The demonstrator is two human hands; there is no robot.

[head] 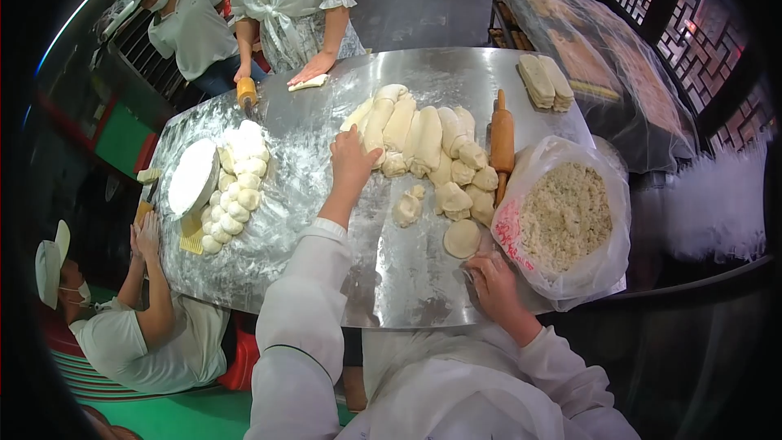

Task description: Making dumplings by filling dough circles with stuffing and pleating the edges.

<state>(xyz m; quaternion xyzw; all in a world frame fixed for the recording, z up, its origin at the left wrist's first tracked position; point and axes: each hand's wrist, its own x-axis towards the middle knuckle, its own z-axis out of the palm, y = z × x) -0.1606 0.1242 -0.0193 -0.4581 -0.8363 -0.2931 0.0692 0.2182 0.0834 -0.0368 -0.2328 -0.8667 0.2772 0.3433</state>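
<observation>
My left hand (353, 159) reaches to the left end of a pile of pale dough rolls (423, 134). Its thumb and fingers are spread against the nearest roll, without a visible grip. My right hand (493, 284) rests at the near edge of the steel table, fingers curled; whether anything is under them is hidden. Just beyond it lies a flat dough round (462, 238). Several torn dough lumps (453, 200) sit between the round and the rolls, with a smaller lump (407, 209) to their left. A plastic bag of crumbly filling (565, 217) stands right of my right hand.
A wooden rolling pin (502, 140) lies beside the bag. Stacked dough strips (545, 82) are at the far right. Left are a flour bowl (194, 177), floured dough balls (235, 205) and a yellow scraper (192, 235). Co-workers (146, 318) stand around the steel table (305, 153).
</observation>
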